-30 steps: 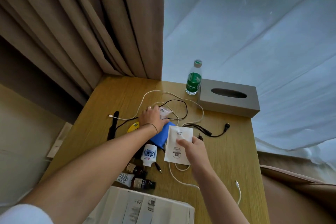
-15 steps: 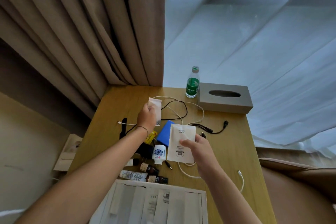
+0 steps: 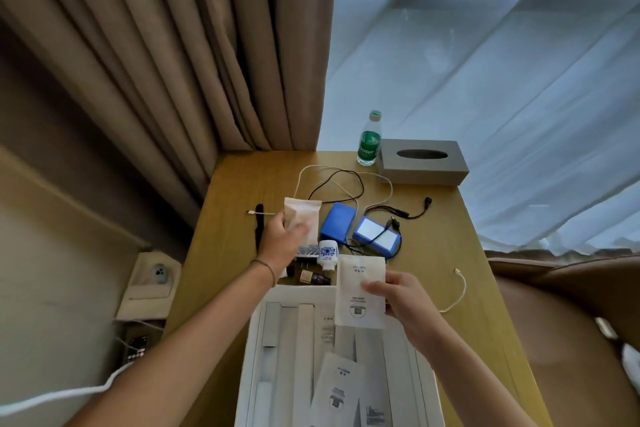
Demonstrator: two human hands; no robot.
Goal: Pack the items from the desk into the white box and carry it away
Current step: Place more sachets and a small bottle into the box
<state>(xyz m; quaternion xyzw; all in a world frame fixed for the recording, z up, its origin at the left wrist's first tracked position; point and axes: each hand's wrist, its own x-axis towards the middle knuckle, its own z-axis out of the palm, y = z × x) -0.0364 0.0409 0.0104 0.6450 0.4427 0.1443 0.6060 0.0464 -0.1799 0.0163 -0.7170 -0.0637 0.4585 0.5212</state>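
Left hand [image 3: 282,241]: raised over the counter [image 3: 446,253], fingers pinching a small pale sachet [image 3: 303,220] held upright; the fingertips are blurred.
Right hand [image 3: 403,302]: fingers and thumb gripping a white printed pouch [image 3: 360,288] by its right edge, over the far right corner of the white box [image 3: 256,350].
White box: at the near edge of the counter, open; its near end is cut off by the frame. Inside are white cardboard dividers and one printed leaflet [image 3: 337,388]; the print is too small to read.
Blue packs: two, side by side at mid counter, one plain [image 3: 337,225], one with a white label [image 3: 375,236].
Cables: one white cable [image 3: 346,172] and one black cable [image 3: 398,211] loop together behind the packs; I cannot follow where each ends. A second white cable end [image 3: 455,291] lies alone to the right.
Small bottles: one white bottle with a blue pattern [image 3: 327,253]; at least two dark ones [image 3: 313,276] just behind the box wall, partly hidden by the left wrist and the box, so the count is unsure.
Black strap-like thing [image 3: 259,229]: left of the left hand, partly hidden; I cannot tell what it is.
Far edge: one green-labelled water bottle [image 3: 370,139] touching or just beside one grey tissue box [image 3: 422,161].
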